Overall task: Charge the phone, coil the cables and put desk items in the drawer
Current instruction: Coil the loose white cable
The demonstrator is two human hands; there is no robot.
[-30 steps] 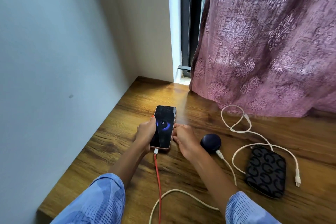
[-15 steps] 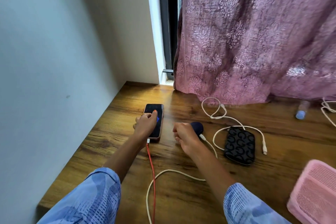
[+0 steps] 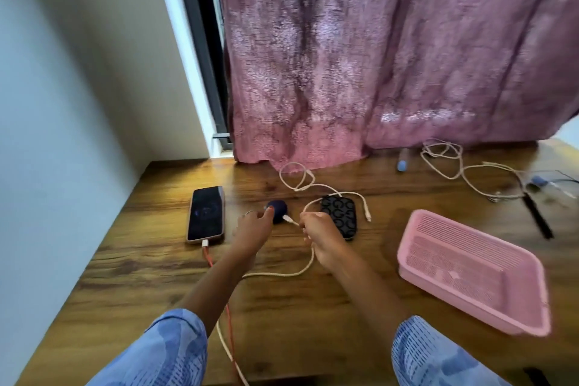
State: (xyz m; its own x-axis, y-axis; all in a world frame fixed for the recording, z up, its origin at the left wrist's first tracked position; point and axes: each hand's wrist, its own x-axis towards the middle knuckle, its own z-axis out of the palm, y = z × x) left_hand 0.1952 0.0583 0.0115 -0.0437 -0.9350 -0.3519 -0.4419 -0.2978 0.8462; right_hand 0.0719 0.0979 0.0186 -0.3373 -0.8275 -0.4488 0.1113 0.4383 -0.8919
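Observation:
The phone [image 3: 206, 213] lies flat on the wooden desk [image 3: 141, 263] at the left, with a red cable [image 3: 209, 258] plugged into its near end. To its right, the fingers of my left hand [image 3: 254, 230] touch a small round dark blue device [image 3: 278, 209]. A white cable [image 3: 291, 269] is plugged into that device, and my right hand [image 3: 322, 236] grips this cable just right of the plug. A black patterned pouch [image 3: 340, 216] lies behind my right hand, with another white cable [image 3: 313, 185] looped round it.
A pink plastic basket [image 3: 470, 269] sits on the desk at the right. More tangled cables [image 3: 463, 166], a small blue-capped tube [image 3: 402, 161] and dark thin items lie at the back right. A pink curtain [image 3: 376, 56] hangs behind; a wall bounds the left.
My left hand has left the phone and moved right to the round blue device. My right hand now grips the white cable by the plug. The view has swung right.

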